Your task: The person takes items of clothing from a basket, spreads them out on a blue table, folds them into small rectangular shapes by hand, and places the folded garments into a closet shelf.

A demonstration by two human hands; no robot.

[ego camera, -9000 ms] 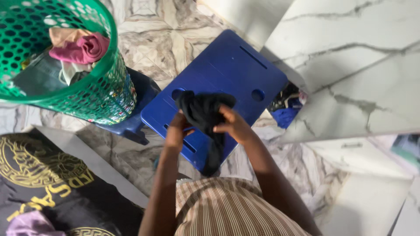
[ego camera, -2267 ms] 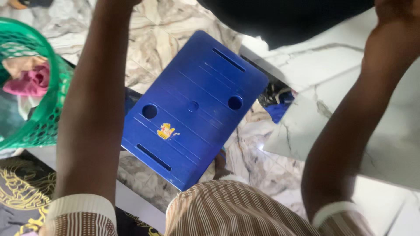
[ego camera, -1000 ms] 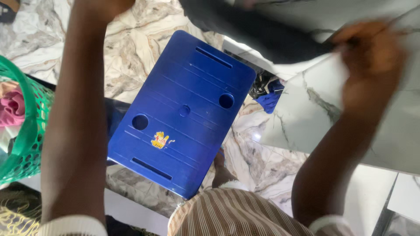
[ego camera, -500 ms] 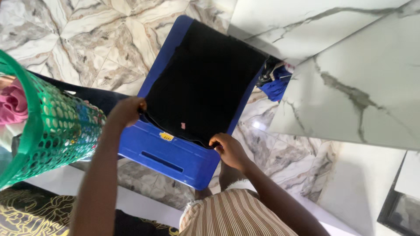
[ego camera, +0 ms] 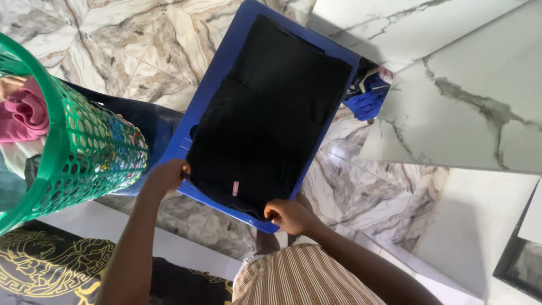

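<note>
Garment: a black garment [ego camera: 265, 118] is lying spread flat over the blue plastic board [ego camera: 226, 62], covering most of it, with a fold line crossing its upper part and a small pink tag near its near edge.
Left hand: the left hand [ego camera: 168, 176] is pinching the near left corner of the garment, fingers curled on the cloth at the board's edge.
Right hand: the right hand [ego camera: 289, 216] is gripping the near right corner of the garment, fingers closed on the hem at the board's near corner.
Board: a flat rectangular piece with rounded corners is sitting at an angle above the marble-patterned floor [ego camera: 141, 39].
Basket: a green perforated laundry basket [ego camera: 84, 147] is standing just left of the board, holding a pink cloth [ego camera: 25, 116] and other laundry.
Slab: a white veined slab [ego camera: 468, 96] is lying to the right, with blue cloth [ego camera: 368, 101] tucked beneath its edge.
Clothing: the person is wearing a brown striped top [ego camera: 305, 279].
</note>
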